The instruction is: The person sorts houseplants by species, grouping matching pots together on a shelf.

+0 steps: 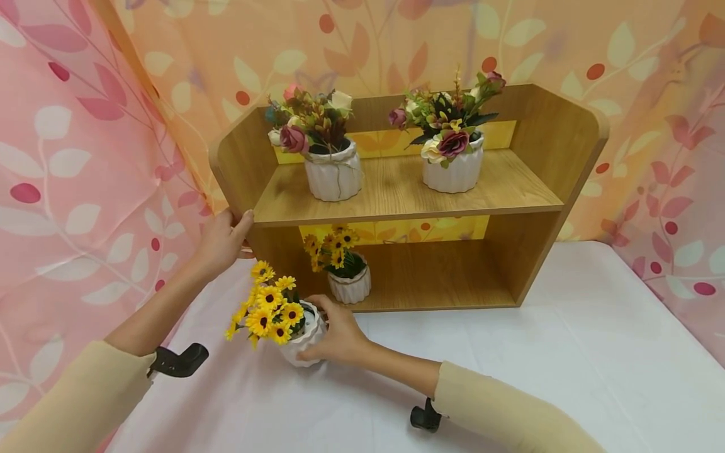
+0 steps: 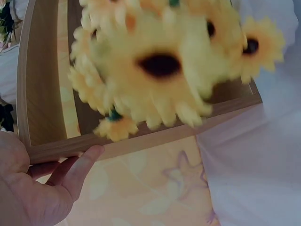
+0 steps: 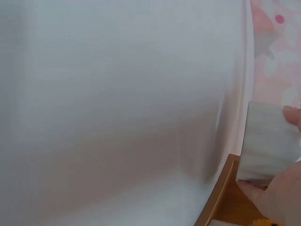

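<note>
My right hand (image 1: 340, 333) grips a white ribbed flowerpot (image 1: 303, 343) with yellow sunflower-like blooms (image 1: 266, 308), tilted to the left in front of the shelf's lower left corner. From the right wrist, the pot's smooth side (image 3: 268, 143) shows between thumb and fingers. My left hand (image 1: 223, 242) holds the left side panel of a two-tier wooden shelf (image 1: 408, 214) at its front edge, near the upper board. In the left wrist view the yellow blooms (image 2: 160, 61) hang blurred and close, hiding part of the shelf.
A second pot of yellow flowers (image 1: 350, 283) stands at the left of the lower tier. Two white pots with mixed roses, one left (image 1: 334, 173) and one right (image 1: 453, 170), stand on the upper tier. White cloth (image 1: 595, 352) covers the table; patterned curtains (image 1: 396, 38) hang behind.
</note>
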`<action>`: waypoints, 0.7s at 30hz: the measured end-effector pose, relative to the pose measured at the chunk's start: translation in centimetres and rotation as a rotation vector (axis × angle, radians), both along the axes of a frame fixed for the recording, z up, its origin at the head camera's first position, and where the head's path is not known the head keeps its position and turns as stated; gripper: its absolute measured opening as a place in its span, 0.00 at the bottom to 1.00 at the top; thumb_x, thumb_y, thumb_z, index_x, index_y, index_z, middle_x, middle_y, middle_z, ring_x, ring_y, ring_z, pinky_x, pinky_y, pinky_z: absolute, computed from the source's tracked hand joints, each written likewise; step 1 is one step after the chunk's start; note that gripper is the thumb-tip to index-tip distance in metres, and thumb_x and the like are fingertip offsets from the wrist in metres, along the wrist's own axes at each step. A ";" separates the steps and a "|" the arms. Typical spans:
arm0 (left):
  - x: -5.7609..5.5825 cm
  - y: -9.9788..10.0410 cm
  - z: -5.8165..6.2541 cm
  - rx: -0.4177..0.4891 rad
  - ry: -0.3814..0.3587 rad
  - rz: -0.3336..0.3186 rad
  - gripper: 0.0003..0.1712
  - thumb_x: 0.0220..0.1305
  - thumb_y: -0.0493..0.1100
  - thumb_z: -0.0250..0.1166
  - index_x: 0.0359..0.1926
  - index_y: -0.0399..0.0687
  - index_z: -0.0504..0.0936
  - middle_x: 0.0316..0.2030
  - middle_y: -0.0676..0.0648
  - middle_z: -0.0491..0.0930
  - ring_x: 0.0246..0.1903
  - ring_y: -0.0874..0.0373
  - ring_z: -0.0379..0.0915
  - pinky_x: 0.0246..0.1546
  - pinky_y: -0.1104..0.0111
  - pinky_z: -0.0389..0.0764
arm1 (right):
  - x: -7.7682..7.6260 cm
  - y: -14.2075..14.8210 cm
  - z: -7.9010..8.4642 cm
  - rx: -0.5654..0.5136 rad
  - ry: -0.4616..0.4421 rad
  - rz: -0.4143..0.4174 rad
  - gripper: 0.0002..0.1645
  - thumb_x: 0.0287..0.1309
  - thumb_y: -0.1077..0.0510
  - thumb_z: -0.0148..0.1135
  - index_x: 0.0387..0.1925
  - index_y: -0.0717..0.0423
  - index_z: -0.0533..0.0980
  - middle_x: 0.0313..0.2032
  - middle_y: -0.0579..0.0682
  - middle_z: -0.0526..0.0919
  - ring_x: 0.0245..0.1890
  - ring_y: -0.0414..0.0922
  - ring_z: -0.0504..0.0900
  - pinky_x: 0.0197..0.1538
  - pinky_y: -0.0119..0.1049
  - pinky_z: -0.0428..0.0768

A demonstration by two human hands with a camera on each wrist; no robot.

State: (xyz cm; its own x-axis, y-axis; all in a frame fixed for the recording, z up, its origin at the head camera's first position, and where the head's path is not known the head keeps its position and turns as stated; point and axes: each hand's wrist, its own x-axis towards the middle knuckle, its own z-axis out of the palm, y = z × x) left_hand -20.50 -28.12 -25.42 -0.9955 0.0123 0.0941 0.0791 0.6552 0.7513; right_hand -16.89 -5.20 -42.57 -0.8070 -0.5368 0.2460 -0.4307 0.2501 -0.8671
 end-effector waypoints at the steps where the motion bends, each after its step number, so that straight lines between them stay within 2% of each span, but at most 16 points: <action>1: 0.0 0.0 0.0 0.002 0.002 -0.001 0.41 0.86 0.58 0.40 0.78 0.24 0.53 0.67 0.22 0.70 0.58 0.27 0.80 0.46 0.55 0.88 | 0.1 0.3 0.0 -0.001 -0.002 0.002 0.58 0.36 0.61 0.90 0.70 0.55 0.70 0.63 0.52 0.82 0.59 0.50 0.82 0.59 0.32 0.82; 8: 0.1 0.2 0.0 0.012 0.025 -0.003 0.41 0.85 0.57 0.41 0.77 0.24 0.56 0.65 0.22 0.73 0.57 0.27 0.81 0.44 0.57 0.88 | 0.7 3.1 0.2 0.015 -0.039 0.009 0.59 0.36 0.60 0.90 0.71 0.58 0.69 0.65 0.52 0.81 0.61 0.52 0.82 0.60 0.36 0.83; 15: 0.2 0.4 0.0 0.018 0.051 0.018 0.39 0.85 0.57 0.42 0.70 0.21 0.63 0.60 0.22 0.76 0.52 0.29 0.84 0.38 0.63 0.90 | 1.0 6.1 0.4 0.007 -0.026 0.011 0.61 0.36 0.59 0.90 0.73 0.59 0.68 0.66 0.54 0.80 0.62 0.53 0.82 0.61 0.40 0.85; 21: 0.2 0.3 -0.1 0.031 0.071 0.030 0.37 0.84 0.55 0.43 0.65 0.20 0.67 0.55 0.22 0.78 0.46 0.35 0.88 0.35 0.65 0.91 | 1.0 8.6 0.6 -0.001 -0.031 -0.024 0.59 0.37 0.59 0.90 0.72 0.56 0.69 0.66 0.54 0.80 0.62 0.56 0.82 0.63 0.50 0.85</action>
State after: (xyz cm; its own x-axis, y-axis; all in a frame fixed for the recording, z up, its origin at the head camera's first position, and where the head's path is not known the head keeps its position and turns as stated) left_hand -20.29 -27.83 -25.54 -0.9862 -0.0211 0.1642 0.1136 0.6348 0.7643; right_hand -15.92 3.44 -41.93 -0.8267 -0.5173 0.2213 -0.3977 0.2591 -0.8802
